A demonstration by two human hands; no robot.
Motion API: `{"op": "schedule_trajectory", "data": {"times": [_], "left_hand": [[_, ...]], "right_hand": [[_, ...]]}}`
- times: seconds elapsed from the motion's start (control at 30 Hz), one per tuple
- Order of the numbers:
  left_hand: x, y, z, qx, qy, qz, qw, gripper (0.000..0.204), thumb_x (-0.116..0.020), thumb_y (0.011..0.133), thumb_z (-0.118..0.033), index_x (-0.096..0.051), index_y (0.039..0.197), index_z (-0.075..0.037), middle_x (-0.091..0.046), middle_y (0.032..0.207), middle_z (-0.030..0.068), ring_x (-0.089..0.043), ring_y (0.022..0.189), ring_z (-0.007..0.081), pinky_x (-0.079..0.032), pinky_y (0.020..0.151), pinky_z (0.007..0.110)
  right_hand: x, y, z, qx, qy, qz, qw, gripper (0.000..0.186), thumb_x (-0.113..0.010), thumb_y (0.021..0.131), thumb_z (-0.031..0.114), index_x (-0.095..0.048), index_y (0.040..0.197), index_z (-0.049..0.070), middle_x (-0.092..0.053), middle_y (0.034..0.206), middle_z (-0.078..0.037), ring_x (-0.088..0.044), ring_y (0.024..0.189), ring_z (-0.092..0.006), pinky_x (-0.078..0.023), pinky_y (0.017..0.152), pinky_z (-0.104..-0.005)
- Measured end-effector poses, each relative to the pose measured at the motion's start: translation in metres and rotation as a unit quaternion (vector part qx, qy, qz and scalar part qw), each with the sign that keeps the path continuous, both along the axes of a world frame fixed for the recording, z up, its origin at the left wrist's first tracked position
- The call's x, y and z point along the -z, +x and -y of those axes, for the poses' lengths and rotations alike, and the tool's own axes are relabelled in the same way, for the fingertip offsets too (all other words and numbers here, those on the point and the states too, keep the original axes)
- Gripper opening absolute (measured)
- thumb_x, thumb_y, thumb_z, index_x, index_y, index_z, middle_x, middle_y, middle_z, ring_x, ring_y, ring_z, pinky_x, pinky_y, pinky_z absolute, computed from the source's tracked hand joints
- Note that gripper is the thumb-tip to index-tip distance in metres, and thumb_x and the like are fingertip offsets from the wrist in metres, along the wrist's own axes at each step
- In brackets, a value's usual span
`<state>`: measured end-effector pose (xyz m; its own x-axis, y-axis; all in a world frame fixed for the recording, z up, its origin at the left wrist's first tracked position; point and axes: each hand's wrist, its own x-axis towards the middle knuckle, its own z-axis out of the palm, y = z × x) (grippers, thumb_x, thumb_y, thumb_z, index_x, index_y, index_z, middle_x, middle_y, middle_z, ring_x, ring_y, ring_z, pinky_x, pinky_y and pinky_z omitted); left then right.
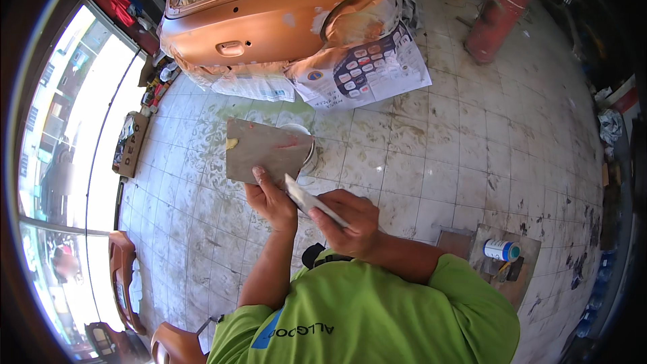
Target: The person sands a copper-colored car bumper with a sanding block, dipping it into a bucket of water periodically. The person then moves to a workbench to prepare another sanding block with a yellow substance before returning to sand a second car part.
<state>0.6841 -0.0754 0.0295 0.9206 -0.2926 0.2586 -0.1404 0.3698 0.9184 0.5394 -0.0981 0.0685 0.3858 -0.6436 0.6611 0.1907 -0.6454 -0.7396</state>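
Head view: board [263, 156], grey, clamped in the left hand [271, 207], thumb on its face, in front of a bucket [295, 128]; spreader [307, 200], pale, gripped in the right hand [352, 224], tip by the board's lower right corner, contact uncertain at this angle. Yellow dab [232, 143] at the board's left edge and red streak [291, 142] toward its right lie apart, judged not yet blended. Car [269, 27], orange, beyond: paper masking [364, 74] judged done, pale patches [319, 21] apparently left uncoated.
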Motion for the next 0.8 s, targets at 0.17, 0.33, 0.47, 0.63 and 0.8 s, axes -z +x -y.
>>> {"op": "schedule_trajectory", "data": {"times": [0.17,0.33,0.47,0.63,0.8], "left_hand": [[0.04,0.035,0.045,-0.013,0.046,-0.021,0.999,0.032,-0.052,0.111,-0.026,-0.06,0.121,0.003,-0.069,0.108,0.011,-0.066,0.092,0.0143,-0.055,0.078,0.03],[0.035,0.042,0.071,-0.009,0.041,-0.151,0.988,0.036,-0.059,0.107,-0.034,-0.062,0.128,-0.005,-0.069,0.116,0.0074,-0.068,0.093,0.0151,-0.054,0.074,0.032],[0.004,0.034,0.09,0.085,-0.064,-0.2,0.974,0.036,-0.058,0.107,-0.031,-0.058,0.135,-0.008,-0.067,0.123,0.0074,-0.065,0.105,0.0174,-0.054,0.081,0.033],[0.01,0.051,0.08,0.215,0.004,-0.129,0.968,0.037,-0.051,0.111,-0.023,-0.052,0.14,-0.001,-0.066,0.124,0.0099,-0.063,0.106,0.0151,-0.05,0.093,0.03],[0.014,0.045,0.081,0.154,0.107,0.013,0.982,0.031,-0.051,0.11,-0.016,-0.053,0.135,0.003,-0.067,0.117,0.0105,-0.062,0.102,0.0141,-0.049,0.09,0.029]], "right_hand": [[-0.035,-0.034,0.101,0.042,0.269,0.19,0.943,0.01,-0.066,0.096,0.001,-0.071,0.101,-0.005,-0.072,0.086,-0.006,-0.063,0.074,-0.0091,-0.05,0.066,-0.0252],[0.039,-0.013,0.169,-0.167,0.399,-0.005,0.902,0.036,-0.071,0.1,0.016,-0.054,0.129,0.006,-0.067,0.103,-0.003,-0.06,0.089,-0.0089,-0.051,0.068,-0.0314],[0.089,0.006,0.209,-0.331,0.74,0.155,0.565,0.036,-0.062,0.105,0.03,-0.052,0.139,0.024,-0.059,0.087,-0.001,-0.055,0.063,-0.0119,-0.048,0.051,-0.0283],[0.082,0.015,0.216,-0.536,0.731,0.115,0.406,0.054,-0.042,0.108,0.045,-0.04,0.152,0.013,-0.053,0.102,-0.013,-0.045,0.057,-0.0144,-0.039,0.044,-0.0262],[0.08,0.012,0.18,-0.518,0.78,-0.001,0.352,0.044,-0.039,0.108,0.047,-0.047,0.143,0.022,-0.058,0.103,-0.011,-0.041,0.056,-0.0142,-0.037,0.044,-0.0254]]}}
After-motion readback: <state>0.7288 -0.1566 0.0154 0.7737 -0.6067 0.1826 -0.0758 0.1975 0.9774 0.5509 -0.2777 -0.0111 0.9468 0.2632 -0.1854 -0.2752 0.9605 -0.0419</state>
